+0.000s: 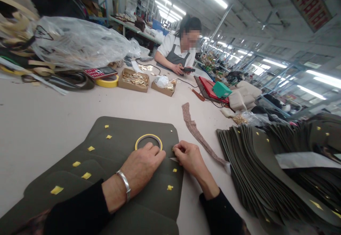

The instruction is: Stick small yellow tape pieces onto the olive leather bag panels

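A dark olive panel [119, 132] lies flat in front of me, dotted with small yellow tape pieces [86, 175]. My left hand [144, 164], with a silver bangle at the wrist, is closed on the near edge of a yellow tape roll [149, 135], which rests on the panel. Near the panel's right edge, my right hand [188, 155] is in a pinch at a small yellow piece of tape. A pointed metal tip [173, 159] shows beneath its fingers; the rest of that tool is hidden by the hand.
Stacked olive panels [250, 171] fill the right side. A brown patterned strip [198, 135] lies between stack and work panel. Beyond are boxes of gold parts [134, 79], another tape roll [107, 81], plastic bags [80, 43] and a red folder [209, 87]. A person sits across the table [106, 103].
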`<state>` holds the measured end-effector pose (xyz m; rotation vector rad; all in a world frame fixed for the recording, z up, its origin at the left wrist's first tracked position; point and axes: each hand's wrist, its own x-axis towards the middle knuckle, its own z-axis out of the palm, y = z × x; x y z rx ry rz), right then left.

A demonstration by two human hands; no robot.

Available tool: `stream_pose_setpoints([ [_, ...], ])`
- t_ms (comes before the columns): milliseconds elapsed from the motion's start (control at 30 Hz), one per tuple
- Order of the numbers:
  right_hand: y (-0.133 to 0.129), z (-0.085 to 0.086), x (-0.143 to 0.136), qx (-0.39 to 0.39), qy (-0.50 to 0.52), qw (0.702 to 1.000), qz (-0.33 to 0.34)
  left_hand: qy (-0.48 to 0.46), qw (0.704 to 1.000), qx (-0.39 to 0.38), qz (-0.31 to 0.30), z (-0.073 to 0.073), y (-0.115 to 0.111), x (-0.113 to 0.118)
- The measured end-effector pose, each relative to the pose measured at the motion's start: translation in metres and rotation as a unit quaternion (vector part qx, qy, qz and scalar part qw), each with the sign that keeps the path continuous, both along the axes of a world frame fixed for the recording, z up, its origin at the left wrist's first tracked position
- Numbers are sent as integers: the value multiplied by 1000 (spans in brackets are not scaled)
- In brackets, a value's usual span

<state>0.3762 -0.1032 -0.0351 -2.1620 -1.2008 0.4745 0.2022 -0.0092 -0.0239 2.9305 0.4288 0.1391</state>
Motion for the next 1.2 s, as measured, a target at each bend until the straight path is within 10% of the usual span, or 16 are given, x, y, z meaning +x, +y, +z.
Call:
stream_pose_setpoints([
  [233,-5,0,7,19,-1,1000,-18,-46,999,20,17,-6,16,-2],
  [400,-19,-3,4,92,-136,982,96,-66,997,37,18,-8,19,-1],
  [733,0,6,-3,-53,-93,994,3,-136,989,-52,-21,-4,22,-4],
  [933,-16,16,-7,-94,11,992,83,-207,975,-68,-31,-5,27,-11],
  [1200,-18,26,-28,182,-5,976,124,-225,969,-90,-41,-5,20,-11],
])
